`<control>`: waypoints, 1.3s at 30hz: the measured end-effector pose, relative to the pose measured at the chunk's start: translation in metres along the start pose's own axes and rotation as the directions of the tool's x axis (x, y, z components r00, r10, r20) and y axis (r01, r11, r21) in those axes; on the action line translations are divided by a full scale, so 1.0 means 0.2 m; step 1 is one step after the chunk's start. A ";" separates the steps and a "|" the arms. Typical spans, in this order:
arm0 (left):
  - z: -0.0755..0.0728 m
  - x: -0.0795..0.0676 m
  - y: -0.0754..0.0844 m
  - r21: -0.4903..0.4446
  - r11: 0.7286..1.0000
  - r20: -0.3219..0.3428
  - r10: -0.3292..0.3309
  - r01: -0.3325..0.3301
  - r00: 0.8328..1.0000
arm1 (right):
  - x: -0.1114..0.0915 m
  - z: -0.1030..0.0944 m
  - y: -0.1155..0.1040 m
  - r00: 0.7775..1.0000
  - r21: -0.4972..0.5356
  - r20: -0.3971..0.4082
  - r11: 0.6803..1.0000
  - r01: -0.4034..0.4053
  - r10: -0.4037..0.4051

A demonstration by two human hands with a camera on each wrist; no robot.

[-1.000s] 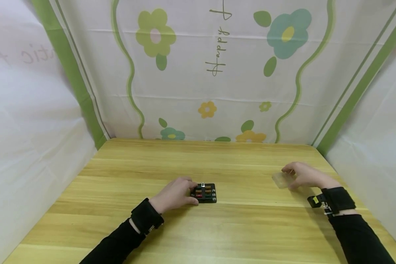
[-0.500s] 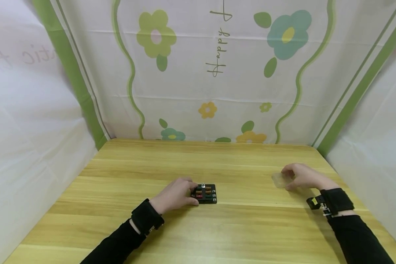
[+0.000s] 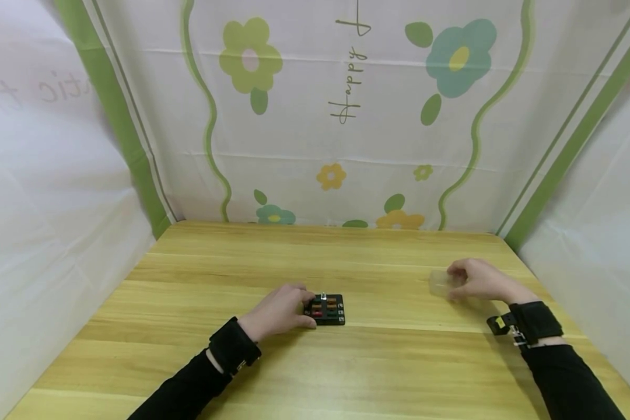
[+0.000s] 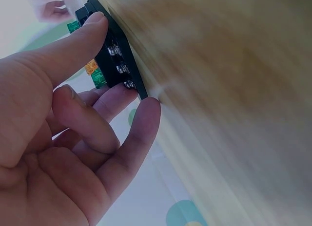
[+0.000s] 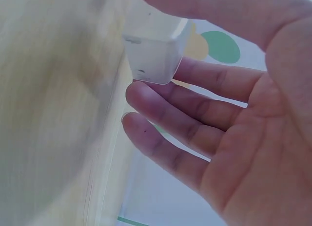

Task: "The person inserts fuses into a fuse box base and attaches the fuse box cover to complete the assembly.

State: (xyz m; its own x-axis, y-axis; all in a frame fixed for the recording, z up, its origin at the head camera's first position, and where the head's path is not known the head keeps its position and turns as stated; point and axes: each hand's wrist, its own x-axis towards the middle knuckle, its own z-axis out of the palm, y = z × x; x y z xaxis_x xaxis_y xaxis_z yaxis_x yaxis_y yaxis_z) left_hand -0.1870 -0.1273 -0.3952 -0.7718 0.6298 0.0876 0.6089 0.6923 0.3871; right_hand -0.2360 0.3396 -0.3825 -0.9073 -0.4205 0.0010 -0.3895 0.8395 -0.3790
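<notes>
A black fuse block [image 3: 328, 315] with coloured blade fuses lies flat on the wooden table, near the middle. My left hand [image 3: 275, 312] grips its left end, thumb on the near side and fingers on the far side. Metal terminals show along the block's edge in the left wrist view, with green and orange fuses [image 4: 99, 79] on top. Farther right, my right hand [image 3: 480, 281] holds a clear plastic cover [image 5: 153, 50] between thumb and fingers, close over the table. The thumb hides part of the cover in the right wrist view, where the ring and little fingers extend beyond it.
The wooden table [image 3: 315, 373] reaches back to a white fabric wall [image 3: 294, 128] printed with flowers. White fabric also hangs along the left and right sides. Each wrist wears a black strap [image 3: 233, 345].
My right hand has shifted slightly left with the clear cover, which now looks tilted up more. My left hand and the fuse block stay in place.
</notes>
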 end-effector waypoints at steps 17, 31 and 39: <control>0.01 0.00 -0.01 0.092 0.995 -0.023 0.050 -0.048 0.998 | 0.02 0.02 -0.05 0.996 -0.008 -0.090 1.000 0.015 -0.015; -0.01 -0.01 0.01 0.169 0.985 0.013 0.028 -0.030 1.000 | 0.04 0.04 -0.13 0.988 -0.041 -0.139 0.997 0.066 -0.071; -0.05 -0.02 0.03 0.181 0.983 -0.023 0.035 -0.030 0.999 | 0.05 0.07 -0.20 0.981 -0.062 -0.161 0.993 0.103 -0.112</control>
State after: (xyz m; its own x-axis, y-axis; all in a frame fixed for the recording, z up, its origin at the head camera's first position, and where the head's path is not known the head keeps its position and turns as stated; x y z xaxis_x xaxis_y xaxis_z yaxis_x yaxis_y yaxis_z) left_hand -0.1815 -0.1291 -0.3836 -0.7540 0.6454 0.1225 0.6552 0.7251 0.2119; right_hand -0.2276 0.2966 -0.3794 -0.8718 -0.4505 0.1924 -0.4897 0.8116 -0.3187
